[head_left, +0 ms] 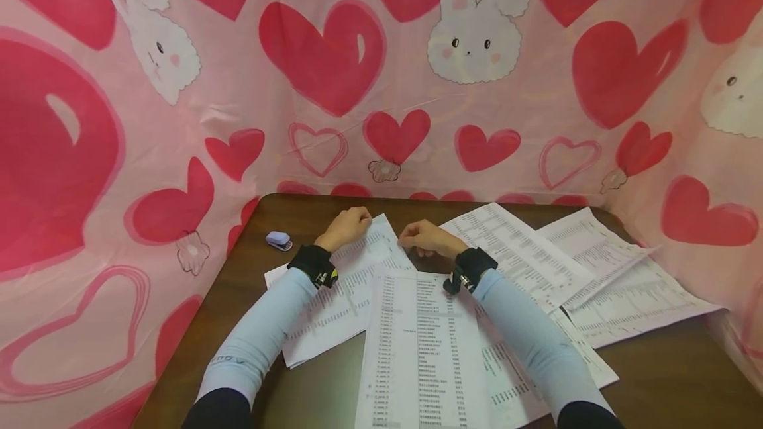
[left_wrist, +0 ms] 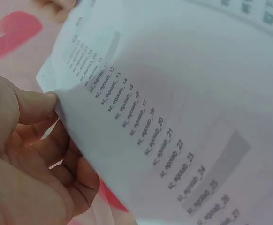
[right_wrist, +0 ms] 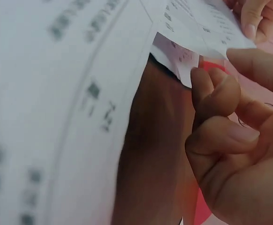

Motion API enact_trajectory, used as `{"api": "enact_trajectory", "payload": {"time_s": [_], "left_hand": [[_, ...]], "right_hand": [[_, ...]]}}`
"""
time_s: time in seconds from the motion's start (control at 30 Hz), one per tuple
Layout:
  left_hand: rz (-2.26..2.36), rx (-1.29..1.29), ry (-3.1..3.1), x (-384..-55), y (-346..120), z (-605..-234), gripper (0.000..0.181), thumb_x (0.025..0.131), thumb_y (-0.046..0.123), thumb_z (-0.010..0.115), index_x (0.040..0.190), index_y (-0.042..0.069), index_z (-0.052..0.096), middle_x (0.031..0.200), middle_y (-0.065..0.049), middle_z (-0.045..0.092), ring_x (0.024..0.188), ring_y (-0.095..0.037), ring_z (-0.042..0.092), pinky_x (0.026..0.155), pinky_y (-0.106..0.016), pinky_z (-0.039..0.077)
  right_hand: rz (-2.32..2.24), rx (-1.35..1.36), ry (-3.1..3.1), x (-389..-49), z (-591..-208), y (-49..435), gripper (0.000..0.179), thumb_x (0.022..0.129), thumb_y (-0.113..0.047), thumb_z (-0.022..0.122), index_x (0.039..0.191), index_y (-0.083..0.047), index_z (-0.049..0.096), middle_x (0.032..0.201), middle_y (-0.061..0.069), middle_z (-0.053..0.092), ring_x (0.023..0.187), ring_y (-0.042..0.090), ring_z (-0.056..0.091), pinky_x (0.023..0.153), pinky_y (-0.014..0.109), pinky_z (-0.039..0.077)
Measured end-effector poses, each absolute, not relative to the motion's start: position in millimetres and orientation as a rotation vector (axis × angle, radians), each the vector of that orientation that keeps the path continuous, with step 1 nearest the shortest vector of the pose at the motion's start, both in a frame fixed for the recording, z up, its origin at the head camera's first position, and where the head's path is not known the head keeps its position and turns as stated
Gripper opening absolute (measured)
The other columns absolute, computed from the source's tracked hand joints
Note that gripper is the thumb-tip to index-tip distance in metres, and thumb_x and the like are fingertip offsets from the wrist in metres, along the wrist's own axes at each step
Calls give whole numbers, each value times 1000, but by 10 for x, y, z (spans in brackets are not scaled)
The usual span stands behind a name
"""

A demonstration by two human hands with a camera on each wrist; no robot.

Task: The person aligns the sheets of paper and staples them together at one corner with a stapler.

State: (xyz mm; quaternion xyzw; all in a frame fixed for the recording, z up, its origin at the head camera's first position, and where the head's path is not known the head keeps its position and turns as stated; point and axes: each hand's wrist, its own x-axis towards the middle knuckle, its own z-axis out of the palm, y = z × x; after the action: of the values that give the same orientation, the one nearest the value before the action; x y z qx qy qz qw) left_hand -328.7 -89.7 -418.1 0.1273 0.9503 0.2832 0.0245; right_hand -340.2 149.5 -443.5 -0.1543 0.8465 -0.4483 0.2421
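Held sheet: printed paper point(head_left: 384, 240), up at the far side of the table between the two hands, lists of text on it, edge bowed in the left wrist view
Sheet handling: judged very light, thin, limp, bends easily; likely to crease or tear if yanked, may slide on other paper
Where to hold: best by opposite edges or corners, thumb on top and fingers behind, off the middle where it would buckle
Left hand: point(head_left: 347, 225) pinches the sheet's edge, thumb on the rim
Right hand: point(head_left: 432, 237) fingers bent at the sheet's other edge; cannot tell if it grips or just touches
Left papers: loose pages point(head_left: 324, 343) under the left forearm; cannot tell if the held sheet is part of them
Middle page: table printout point(head_left: 429, 343), nearest the person
Right papers: overlapping pages point(head_left: 507, 250) fanned beyond the right forearm
Stapler: small lavender one point(head_left: 279, 240), left of left hand
Table: brown top point(head_left: 250, 270)
Backdrop: pink cloth point(head_left: 357, 177), hearts and rabbits
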Motion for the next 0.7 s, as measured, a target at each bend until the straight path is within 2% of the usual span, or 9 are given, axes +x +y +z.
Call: {"api": "enact_trajectory", "payload": {"time_s": [0.33,0.7], "left_hand": [[934,332,2939,-3283,-1192,-4069,29,102,26,47,116,6,62,117,-15,63,100,-29,55,95,-46,46],[1111,312,2965,-3296,-1384,-3916,29,102,22,47,115,2,62,116,-17,64,101,-31,56,98,-48,46]], "right_hand": [[-1205,-574,2223,-3282,-4412,1565,16,92,-23,68,100,-9,71,76,7,63,47,13,43,43,23,33],[-1158,-481,2274,-3243,-4434,1582,13,90,-22,70,98,-12,71,65,4,53,44,13,42,40,23,31]]}}
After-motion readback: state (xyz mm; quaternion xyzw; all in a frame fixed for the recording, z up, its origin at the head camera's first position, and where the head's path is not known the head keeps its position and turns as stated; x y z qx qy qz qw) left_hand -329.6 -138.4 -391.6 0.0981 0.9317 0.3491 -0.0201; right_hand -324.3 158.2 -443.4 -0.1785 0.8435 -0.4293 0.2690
